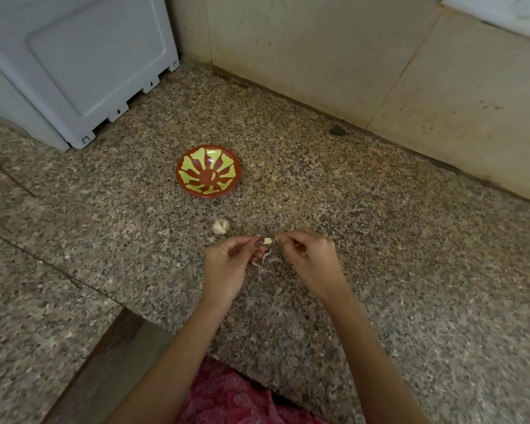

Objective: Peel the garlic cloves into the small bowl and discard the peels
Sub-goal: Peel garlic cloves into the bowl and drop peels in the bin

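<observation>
Garlic clove (267, 240) is pinched by the left hand (227, 264) while the right hand (311, 258) pinches its peel, near the bowl (208, 170) on the worktop (410, 240).

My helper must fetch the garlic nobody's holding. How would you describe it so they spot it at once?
On the speckled counter stands a red bowl with yellow-green marks. Just in front of it, towards the person, lies the garlic, whitish and rounded. Unlike the clove that the left hand pinches and the thin peels below, it lies alone, untouched.
</observation>
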